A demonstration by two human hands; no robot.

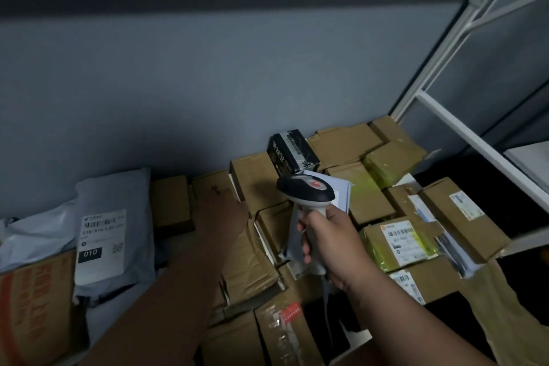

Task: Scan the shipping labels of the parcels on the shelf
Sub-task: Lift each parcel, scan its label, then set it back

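Both hands reach over a shelf (518, 242) packed with parcels. Fingers of the right hand (329, 242) are curled round the grip of a scanner (306, 191), whose dark head with a red mark points away toward the back wall (208, 83); a grey cable (326, 291) hangs from the base of the grip. Farther back and to the left, the left hand (225, 211) lies on brown cardboard boxes in shadow, its back upward; its fingers are too dark and blurred to tell whether they are flat or gripping.

Directly under the scanner lies a pale blue-grey mailer bag (341, 191), partly hidden by the right hand. Just beyond the scanner's head stands one black box (292, 151) with white lettering, tilted on top of the brown boxes. To the right lie two parcels wrapped in yellow-green tape, one near the back (392, 162) and one nearer (399, 242) carrying a white shipping label (399, 234) face up. A long brown box (463, 217) at the shelf's right edge carries its own small label. On the left, a grey plastic mailer bag (118, 223) shows a large white label (102, 242) with a barcode and "010" printed in a black block. Beside it, lower left, sits a brown carton with orange print (35, 306). White shelf posts (445, 62) rise on the right.
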